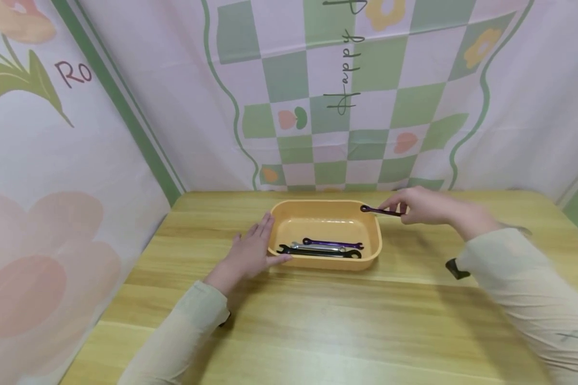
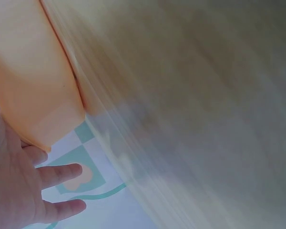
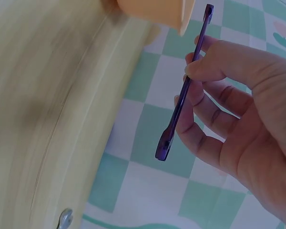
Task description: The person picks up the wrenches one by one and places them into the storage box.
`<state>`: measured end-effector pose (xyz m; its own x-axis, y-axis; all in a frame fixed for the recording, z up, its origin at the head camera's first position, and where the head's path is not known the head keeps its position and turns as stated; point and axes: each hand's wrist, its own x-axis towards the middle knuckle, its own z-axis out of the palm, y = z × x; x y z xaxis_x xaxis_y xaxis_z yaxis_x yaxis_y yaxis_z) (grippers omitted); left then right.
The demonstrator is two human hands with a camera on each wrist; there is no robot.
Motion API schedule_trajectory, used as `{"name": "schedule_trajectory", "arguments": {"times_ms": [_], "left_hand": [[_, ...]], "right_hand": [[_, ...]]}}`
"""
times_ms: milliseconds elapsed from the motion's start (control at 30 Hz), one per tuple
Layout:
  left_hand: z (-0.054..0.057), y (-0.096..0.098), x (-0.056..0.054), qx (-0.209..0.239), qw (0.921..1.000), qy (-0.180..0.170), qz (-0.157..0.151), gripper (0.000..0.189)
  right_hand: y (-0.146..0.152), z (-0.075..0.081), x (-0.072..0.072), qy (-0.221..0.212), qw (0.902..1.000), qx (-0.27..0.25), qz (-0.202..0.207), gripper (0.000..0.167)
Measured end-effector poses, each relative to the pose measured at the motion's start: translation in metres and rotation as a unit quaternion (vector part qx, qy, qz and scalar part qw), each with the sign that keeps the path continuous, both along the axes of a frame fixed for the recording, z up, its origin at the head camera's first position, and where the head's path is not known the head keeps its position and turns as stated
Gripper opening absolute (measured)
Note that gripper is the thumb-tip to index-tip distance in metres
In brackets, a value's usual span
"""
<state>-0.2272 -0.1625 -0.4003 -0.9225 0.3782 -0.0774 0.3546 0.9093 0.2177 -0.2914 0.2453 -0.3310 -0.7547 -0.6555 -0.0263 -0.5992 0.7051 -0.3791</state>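
Observation:
A yellow-orange plastic bin (image 1: 325,263) sits near the table's back edge. Inside, along its front wall, lie a purple wrench (image 1: 334,244), a silver wrench (image 1: 320,247) and a black wrench (image 1: 318,252). My left hand (image 1: 252,250) rests against the bin's left end, fingers extended, thumb along the front rim. Between thumb and fingers, my right hand (image 1: 421,206) pinches another purple combination wrench (image 3: 181,98). Its ring end is over the bin's back right corner in the head view; the right wrist view shows its whole length.
On the wooden table (image 1: 308,321), a silver wrench (image 3: 65,218) lies to the right, mostly hidden behind the right sleeve in the head view. A patterned cloth (image 1: 332,144) hangs behind the table's back edge, and another covers the left side.

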Motion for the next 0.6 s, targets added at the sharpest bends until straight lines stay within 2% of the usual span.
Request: {"name": "schedule_trajectory", "arguments": {"times_ms": [600], "left_hand": [[-0.001, 0.001, 0.0, 0.013, 0.9998, -0.011, 0.007, 0.111]], "right_hand": [[-0.028, 0.001, -0.006, -0.014, 0.9992, -0.017, 0.032, 0.049]]}}
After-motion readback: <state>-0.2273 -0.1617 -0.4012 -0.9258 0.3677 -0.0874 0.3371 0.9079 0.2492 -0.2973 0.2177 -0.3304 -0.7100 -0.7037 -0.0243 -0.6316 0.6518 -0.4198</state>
